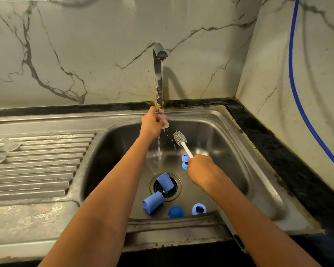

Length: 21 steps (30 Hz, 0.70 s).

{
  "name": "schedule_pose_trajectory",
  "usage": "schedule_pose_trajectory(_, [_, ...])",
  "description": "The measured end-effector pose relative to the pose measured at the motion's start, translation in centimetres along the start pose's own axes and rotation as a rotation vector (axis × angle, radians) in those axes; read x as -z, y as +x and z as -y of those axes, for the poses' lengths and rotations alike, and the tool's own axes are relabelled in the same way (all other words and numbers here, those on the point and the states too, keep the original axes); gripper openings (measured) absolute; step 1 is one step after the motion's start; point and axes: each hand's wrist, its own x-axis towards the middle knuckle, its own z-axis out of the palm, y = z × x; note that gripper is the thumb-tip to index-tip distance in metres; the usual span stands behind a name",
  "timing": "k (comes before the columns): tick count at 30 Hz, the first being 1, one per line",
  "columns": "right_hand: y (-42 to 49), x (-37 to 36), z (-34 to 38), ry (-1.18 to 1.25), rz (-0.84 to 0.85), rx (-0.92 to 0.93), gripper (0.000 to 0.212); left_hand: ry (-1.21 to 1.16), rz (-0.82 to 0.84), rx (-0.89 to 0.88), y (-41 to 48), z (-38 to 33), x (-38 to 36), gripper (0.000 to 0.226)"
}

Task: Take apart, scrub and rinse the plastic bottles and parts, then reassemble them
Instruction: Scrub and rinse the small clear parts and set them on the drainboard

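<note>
1. Our left hand (152, 121) is up under the tap (158, 74). Its fingers are curled round a small clear part (165, 124).
2. Water runs from the tap, over the clear part, and falls down into the sink (229, 143).
3. Our right hand (201, 170) holds the white handle of the bottle brush (180, 138) tight. The grey bristle end points up and away from us. It is just to the right of the water and does not touch the clear part.
4. A blue ring (184, 160) peeks out right beside our right hand, low in the sink.
5. A blue cup (165, 182) lies tilted on the drain (176, 193).
6. A second blue cup (152, 202) lies on its side just beside the first one, nearer to us.
7. A dark blue cap (175, 211) and a light blue ring (199, 209) sit near the front wall of the sink, close together but not touching.
8. Two see-through pieces (10, 144) rest on the ribbed draining board (46, 170) to the left.
9. A blue hose (297, 89) hangs down the wall above the black counter (278, 151) on the right.
</note>
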Motion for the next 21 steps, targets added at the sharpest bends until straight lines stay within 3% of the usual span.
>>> schedule_pose_trajectory(3, [0.7, -0.6, -0.1, 0.153, -0.021, -0.074, 0.010, -0.094, -0.053, 0.061, 0.2, 0.1, 0.0, 0.025])
schedule_pose_trajectory(8, [0.8, -0.8, -0.2, 0.421, -0.042, -0.178, 0.012, -1.025, 0.027, 0.613, -0.4, -0.1, 0.3, 0.032])
schedule_pose_trajectory(11, [0.7, -0.4, 0.1, 0.406, 0.002, -0.209, 0.018, -1.217, 0.035, 0.790, -0.6, 0.5, 0.0, 0.027])
schedule_pose_trajectory(16, [0.8, -0.5, 0.0, 0.341, 0.003, -0.181, 0.027, -1.073, 0.080, 0.822, -0.9, 0.7, -0.3, 0.017])
schedule_pose_trajectory(19, [0.8, -0.7, -0.3, 0.426, -0.073, -0.169, 0.015, -0.714, 0.066, 0.654, -0.7, 0.4, -0.7, 0.004])
schedule_pose_trajectory(21, [0.6, -0.8, -0.1, 0.395, -0.064, -0.172, 0.015, -0.388, -0.007, 0.434, -0.1, 0.7, -0.8, 0.016])
